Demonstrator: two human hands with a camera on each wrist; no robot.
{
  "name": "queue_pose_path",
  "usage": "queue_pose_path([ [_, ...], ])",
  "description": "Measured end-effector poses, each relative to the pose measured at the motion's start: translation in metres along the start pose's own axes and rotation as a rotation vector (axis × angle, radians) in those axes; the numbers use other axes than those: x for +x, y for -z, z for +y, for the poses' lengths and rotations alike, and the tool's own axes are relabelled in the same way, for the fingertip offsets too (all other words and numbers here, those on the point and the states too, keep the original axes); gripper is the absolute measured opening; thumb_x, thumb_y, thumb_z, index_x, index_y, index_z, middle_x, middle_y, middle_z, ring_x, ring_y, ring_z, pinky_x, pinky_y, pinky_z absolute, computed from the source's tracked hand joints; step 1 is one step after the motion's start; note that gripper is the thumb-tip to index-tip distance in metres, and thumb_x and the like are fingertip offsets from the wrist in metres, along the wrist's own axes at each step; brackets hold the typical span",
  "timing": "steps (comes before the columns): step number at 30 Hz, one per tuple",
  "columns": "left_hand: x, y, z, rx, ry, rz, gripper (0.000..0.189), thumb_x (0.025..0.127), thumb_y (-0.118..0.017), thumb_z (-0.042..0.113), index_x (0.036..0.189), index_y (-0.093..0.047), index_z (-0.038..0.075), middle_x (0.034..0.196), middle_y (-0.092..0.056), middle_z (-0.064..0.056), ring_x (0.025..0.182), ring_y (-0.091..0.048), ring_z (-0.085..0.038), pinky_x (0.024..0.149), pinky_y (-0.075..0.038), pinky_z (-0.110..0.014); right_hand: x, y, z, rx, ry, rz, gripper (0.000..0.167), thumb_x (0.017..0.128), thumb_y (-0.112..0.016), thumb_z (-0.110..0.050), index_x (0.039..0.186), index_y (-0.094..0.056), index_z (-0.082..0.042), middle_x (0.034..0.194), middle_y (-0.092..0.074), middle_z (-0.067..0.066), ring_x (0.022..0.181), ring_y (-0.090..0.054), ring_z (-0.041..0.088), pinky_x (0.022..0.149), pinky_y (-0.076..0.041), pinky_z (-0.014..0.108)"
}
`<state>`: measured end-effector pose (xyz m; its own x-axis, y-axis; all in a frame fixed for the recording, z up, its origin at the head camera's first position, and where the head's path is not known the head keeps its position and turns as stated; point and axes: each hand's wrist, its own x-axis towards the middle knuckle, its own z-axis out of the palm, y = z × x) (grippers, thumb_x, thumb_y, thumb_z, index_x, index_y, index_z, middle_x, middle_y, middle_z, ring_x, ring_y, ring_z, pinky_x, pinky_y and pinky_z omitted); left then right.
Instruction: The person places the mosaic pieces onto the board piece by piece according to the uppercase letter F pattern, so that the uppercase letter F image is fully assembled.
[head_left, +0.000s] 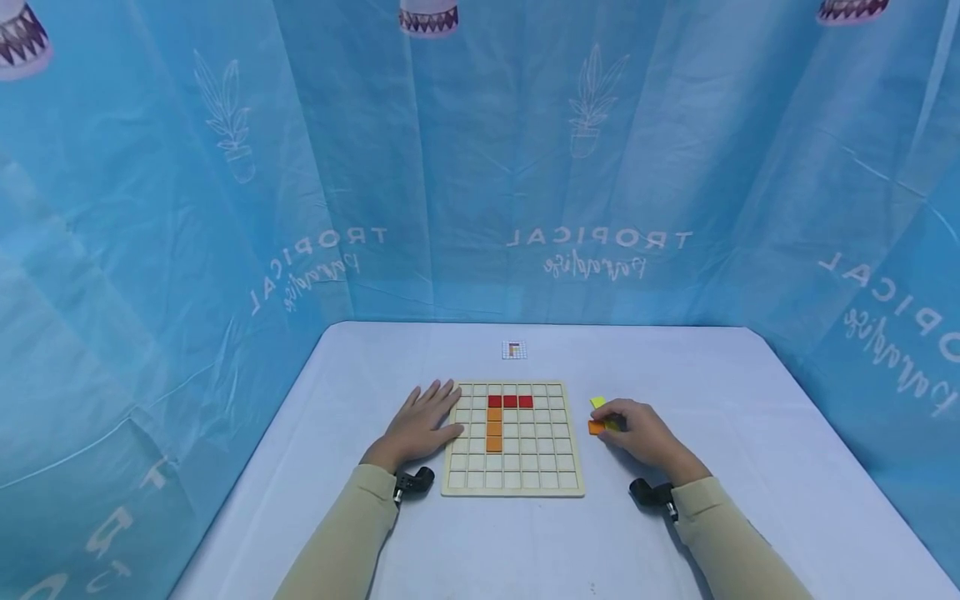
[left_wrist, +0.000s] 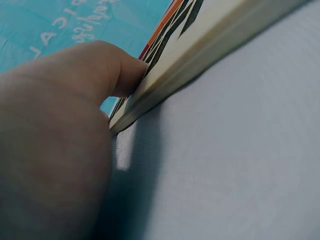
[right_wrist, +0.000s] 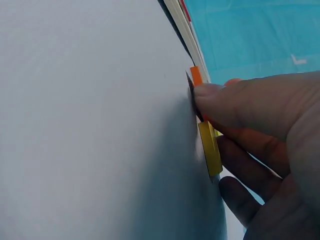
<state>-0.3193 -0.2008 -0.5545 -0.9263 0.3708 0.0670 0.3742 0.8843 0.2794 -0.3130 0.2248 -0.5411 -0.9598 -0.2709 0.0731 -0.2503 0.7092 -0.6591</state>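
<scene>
An orange tile (head_left: 595,427) is at the surface (head_left: 517,550), to the right of the board, its edge pinched by the fingers of the right hand (head_left: 637,427). The right wrist view shows the thumb clamped on this tile's narrow edge, a contact the head view mostly hides, and the full thickness of a yellow tile (right_wrist: 210,148) just beside it. Only the head view gives the tile's flat top; it looks square there, so no long axis can be told. In the right wrist view its thin edge runs steeply, leaning slightly to the left at the top.

A 2nd yellow tile (head_left: 597,402) lies just beyond. The board (head_left: 512,493) carries 3 red tiles (head_left: 510,402) in a sideways row and 3 orange tiles (head_left: 494,429) in a column running toward the person from the row's left end. The left hand (head_left: 420,421) rests at the board's left edge, fingers spread apart; the left wrist view shows its thumb touching the rim. Beyond the board lies a small patterned card (head_left: 514,350), before a blue cloth (head_left: 480,167).
</scene>
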Motion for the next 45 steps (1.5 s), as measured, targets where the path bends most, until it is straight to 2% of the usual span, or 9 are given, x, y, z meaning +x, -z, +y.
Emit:
queue_pose_path([
  [3, 0.000, -0.001, -0.001, 0.005, 0.002, -0.001, 0.078, 0.104, -0.047, 0.061, 0.168, -0.032, 0.018, 0.173, -0.022, -0.001, 0.160, -0.010, -0.025, 0.127, -0.002, -0.048, 0.002, -0.002, -0.001, 0.005, 0.006, 0.010, 0.031, 0.089, -0.087, -0.008, 0.118, -0.078, -0.014, 0.123, -0.071, 0.005, 0.124, -0.061, 0.034, 0.109, -0.047, 0.056],
  [8, 0.001, -0.001, -0.002, 0.006, 0.002, -0.001, 0.078, 0.104, -0.046, 0.061, 0.168, -0.032, 0.019, 0.173, -0.022, -0.001, 0.159, -0.010, -0.025, 0.127, -0.002, -0.048, 0.005, -0.005, -0.008, 0.037, 0.064, 0.037, 0.031, 0.089, -0.085, -0.005, 0.118, -0.077, -0.012, 0.120, -0.072, 0.001, 0.121, -0.063, 0.030, 0.106, -0.049, 0.054],
  [16, 0.000, 0.000, -0.002, 0.002, -0.008, -0.003, 0.078, 0.105, -0.046, 0.061, 0.168, -0.032, 0.018, 0.173, -0.022, -0.001, 0.159, -0.011, -0.026, 0.127, -0.003, -0.049, 0.008, -0.007, -0.031, 0.081, 0.096, 0.031, 0.030, 0.092, -0.084, -0.009, 0.121, -0.078, -0.011, 0.121, -0.072, -0.003, 0.121, -0.063, 0.029, 0.105, -0.050, 0.056],
  [22, -0.001, 0.002, 0.000, -0.009, -0.011, 0.010, 0.077, 0.105, -0.047, 0.060, 0.168, -0.033, 0.017, 0.173, -0.023, -0.002, 0.159, -0.012, -0.026, 0.127, -0.003, -0.049, 0.010, -0.013, -0.053, 0.123, 0.187, 0.025, 0.028, 0.091, -0.084, -0.006, 0.119, -0.079, -0.011, 0.117, -0.072, -0.006, 0.114, -0.065, 0.026, 0.100, -0.054, 0.052],
  [30, -0.002, 0.002, 0.000, -0.009, -0.024, 0.012, 0.077, 0.105, -0.047, 0.059, 0.167, -0.034, 0.016, 0.172, -0.024, -0.002, 0.159, -0.013, -0.027, 0.127, -0.003, -0.050, 0.013, -0.034, -0.075, 0.122, 0.276, -0.056, 0.027, 0.093, -0.083, -0.007, 0.118, -0.077, -0.014, 0.113, -0.070, -0.008, 0.096, -0.065, 0.012, 0.087, -0.059, 0.040],
  [35, -0.002, 0.003, 0.001, -0.003, -0.022, 0.010, 0.077, 0.105, -0.047, 0.059, 0.167, -0.033, 0.016, 0.173, -0.023, -0.002, 0.159, -0.013, -0.028, 0.127, -0.003, -0.049, 0.014, -0.045, -0.087, 0.125, 0.326, -0.098, 0.027, 0.092, -0.084, -0.009, 0.118, -0.077, -0.012, 0.111, -0.071, -0.009, 0.096, -0.065, 0.011, 0.086, -0.059, 0.036],
  [39, -0.004, 0.004, 0.001, -0.012, -0.024, 0.002, 0.077, 0.105, -0.047, 0.058, 0.167, -0.032, 0.016, 0.173, -0.023, -0.003, 0.159, -0.013, -0.028, 0.127, -0.003, -0.049, 0.014, -0.054, -0.097, 0.126, 0.325, -0.142, 0.026, 0.091, -0.085, -0.010, 0.116, -0.078, -0.014, 0.110, -0.071, -0.011, 0.096, -0.065, 0.011, 0.087, -0.058, 0.033],
  [45, -0.003, 0.003, -0.001, -0.009, -0.028, 0.003, 0.077, 0.105, -0.047, 0.059, 0.167, -0.034, 0.015, 0.172, -0.025, -0.004, 0.159, -0.014, -0.029, 0.127, -0.004, -0.051, 0.015, -0.067, -0.111, 0.104, 0.369, -0.174, 0.025, 0.092, -0.084, -0.007, 0.116, -0.078, -0.011, 0.111, -0.073, -0.007, 0.094, -0.066, 0.011, 0.087, -0.058, 0.032],
])
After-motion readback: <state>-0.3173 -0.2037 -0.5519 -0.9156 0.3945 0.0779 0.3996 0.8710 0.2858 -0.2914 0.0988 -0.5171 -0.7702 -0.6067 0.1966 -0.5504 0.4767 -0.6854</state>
